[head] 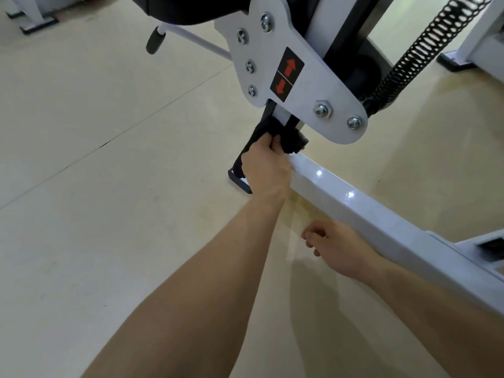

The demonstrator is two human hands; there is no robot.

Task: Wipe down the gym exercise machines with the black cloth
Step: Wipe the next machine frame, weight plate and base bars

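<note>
My left hand [263,166] grips the black cloth [266,132] and holds it against the lower end of the white upright post of the gym machine, just under the white bracket plate [297,85] with its red arrow label. The white base beam [381,214] of the machine runs from that post toward the lower right. My right hand [338,249] hovers beside this beam with its fingers loosely curled and holds nothing.
A black coil spring [425,47] hangs at the upper right. A black-tipped lever [155,40] juts out at the upper left under the dark seat pad. The machine's black foot [240,182] rests on the beige floor. Other machine bases stand at the far corners.
</note>
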